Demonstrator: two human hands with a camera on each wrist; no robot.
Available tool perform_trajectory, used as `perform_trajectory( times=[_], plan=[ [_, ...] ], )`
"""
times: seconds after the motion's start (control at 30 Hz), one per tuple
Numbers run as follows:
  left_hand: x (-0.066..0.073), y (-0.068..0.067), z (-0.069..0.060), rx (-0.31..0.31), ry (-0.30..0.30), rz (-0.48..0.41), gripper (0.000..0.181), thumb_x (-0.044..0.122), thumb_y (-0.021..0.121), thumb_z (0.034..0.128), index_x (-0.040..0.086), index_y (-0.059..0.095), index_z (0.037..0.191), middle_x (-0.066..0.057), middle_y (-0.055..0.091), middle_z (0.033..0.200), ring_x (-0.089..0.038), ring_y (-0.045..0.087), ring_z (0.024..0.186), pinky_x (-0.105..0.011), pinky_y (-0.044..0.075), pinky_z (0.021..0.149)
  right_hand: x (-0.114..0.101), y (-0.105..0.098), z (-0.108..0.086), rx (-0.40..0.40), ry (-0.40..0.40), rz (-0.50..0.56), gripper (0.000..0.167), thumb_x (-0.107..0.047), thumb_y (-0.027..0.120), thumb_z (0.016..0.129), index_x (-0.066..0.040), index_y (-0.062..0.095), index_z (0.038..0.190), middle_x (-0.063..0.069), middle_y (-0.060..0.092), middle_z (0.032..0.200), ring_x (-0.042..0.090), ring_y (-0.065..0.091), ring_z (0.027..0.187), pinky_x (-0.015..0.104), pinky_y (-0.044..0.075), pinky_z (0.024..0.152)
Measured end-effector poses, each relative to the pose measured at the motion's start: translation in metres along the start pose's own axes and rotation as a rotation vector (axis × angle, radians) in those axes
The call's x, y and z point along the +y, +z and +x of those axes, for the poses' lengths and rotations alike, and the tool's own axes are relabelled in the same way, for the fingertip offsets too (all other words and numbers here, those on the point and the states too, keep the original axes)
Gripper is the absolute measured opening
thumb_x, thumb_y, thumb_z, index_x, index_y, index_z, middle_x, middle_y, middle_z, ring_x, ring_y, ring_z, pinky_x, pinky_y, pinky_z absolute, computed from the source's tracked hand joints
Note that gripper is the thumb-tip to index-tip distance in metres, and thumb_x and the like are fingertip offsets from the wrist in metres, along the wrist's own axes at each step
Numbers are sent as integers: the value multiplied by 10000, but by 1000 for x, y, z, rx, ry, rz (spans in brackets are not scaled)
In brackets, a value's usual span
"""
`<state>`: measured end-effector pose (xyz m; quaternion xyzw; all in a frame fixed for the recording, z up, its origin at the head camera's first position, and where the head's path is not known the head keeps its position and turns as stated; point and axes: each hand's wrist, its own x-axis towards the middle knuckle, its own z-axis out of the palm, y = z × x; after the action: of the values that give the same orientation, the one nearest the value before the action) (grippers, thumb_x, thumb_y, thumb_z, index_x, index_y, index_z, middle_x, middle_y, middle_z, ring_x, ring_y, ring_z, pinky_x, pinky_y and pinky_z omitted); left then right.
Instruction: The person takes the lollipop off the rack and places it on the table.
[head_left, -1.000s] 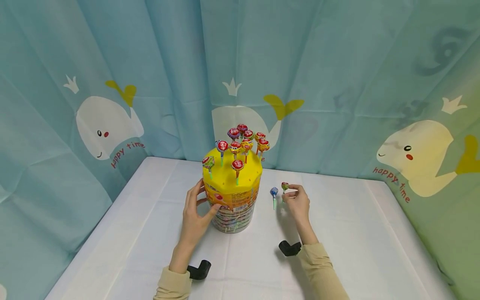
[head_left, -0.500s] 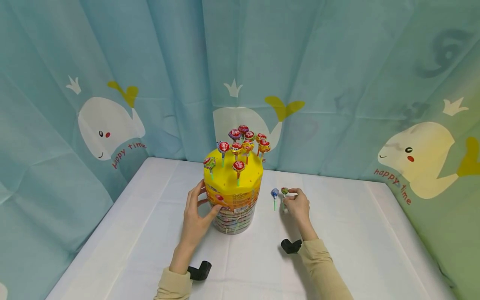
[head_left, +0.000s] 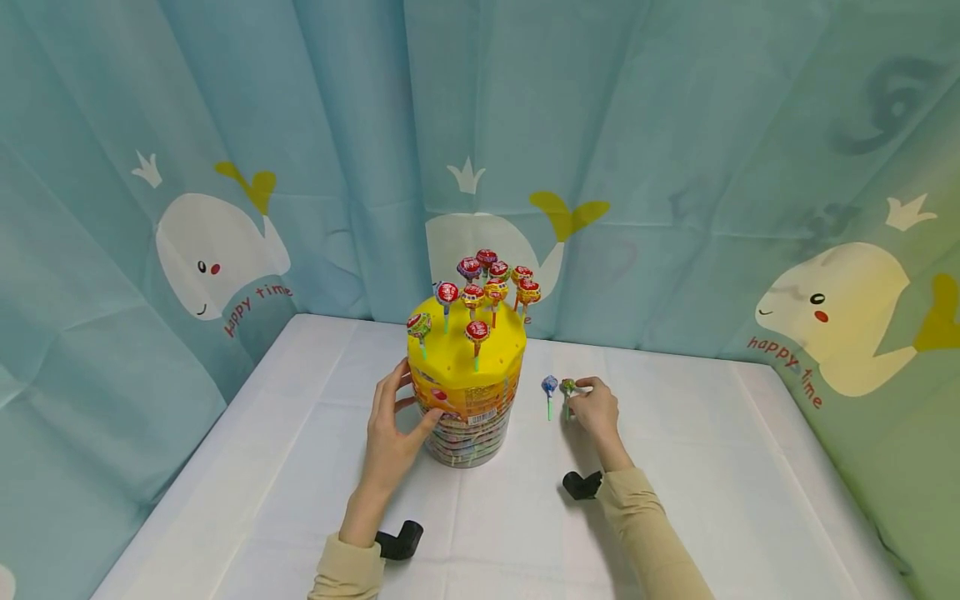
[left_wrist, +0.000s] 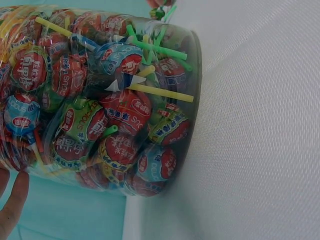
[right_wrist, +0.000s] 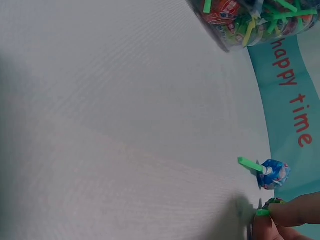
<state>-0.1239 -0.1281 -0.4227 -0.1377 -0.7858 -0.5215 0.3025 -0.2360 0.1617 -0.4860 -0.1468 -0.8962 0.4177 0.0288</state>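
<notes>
A clear tub (head_left: 471, 446) packed with wrapped lollipops stands upright on the table under a yellow lid (head_left: 498, 360). Around its left side curls my left hand (head_left: 388, 442), thumb across the front; two of its fingertips show at the tub's edge in the left wrist view. To the right of the tub, my right hand (head_left: 598, 415) pinches a green-wrapped lollipop (head_left: 567, 386) by its green stick, down at the tabletop. Just left of that lies a blue-wrapped lollipop (head_left: 550, 386), its green stick also visible in the right wrist view. The right fingers partly hide the green lollipop there.
Several lollipops (head_left: 477, 332) stick up from holes in the lid. A white cloth covers the table (head_left: 720, 467), backed by a blue-green curtain (head_left: 360, 150) with whale prints. Black mounts (head_left: 400, 542) jut out beside both wrists.
My right hand has lowered the green lollipop to the tabletop, next to the blue one. The left hand and the tub stay in place.
</notes>
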Motion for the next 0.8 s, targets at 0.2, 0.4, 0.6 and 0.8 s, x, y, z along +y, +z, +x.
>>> perform_trajectory(
  times=[0.2,0.4,0.6,0.8],
  plan=[
    [0,-1,0,-8,-14,-7,796,-74,729,736,-49,349,1436,-266,447,1349,-11,433,1208,-552,513,886,0,1,2,-2,6,-14,403,-70,626,766,-16,609,1164,161,707,829,194,623,616,224,394,510],
    [0,-1,0,-11,-18,-7,798,-76,729,736,-55,346,1436,-273,442,1354,-178,456,1198,-564,507,884,-3,1,2,-14,-9,-54,394,-78,648,760,-1,606,1144,168,709,815,250,634,671,256,393,567],
    [-1,-1,0,-9,6,-1,797,-70,732,736,-58,348,1434,-273,447,1350,-126,469,1194,-542,519,877,-4,2,0,-2,-34,-90,377,-65,629,775,16,599,1142,220,697,909,285,626,722,326,437,613],
    [-2,-1,-1,-5,16,0,796,-66,735,737,-60,350,1433,-272,454,1339,22,429,1209,-515,530,870,-5,4,-6,14,-46,-99,380,-50,625,801,34,582,1169,247,681,937,284,606,719,368,466,630]
  ],
)
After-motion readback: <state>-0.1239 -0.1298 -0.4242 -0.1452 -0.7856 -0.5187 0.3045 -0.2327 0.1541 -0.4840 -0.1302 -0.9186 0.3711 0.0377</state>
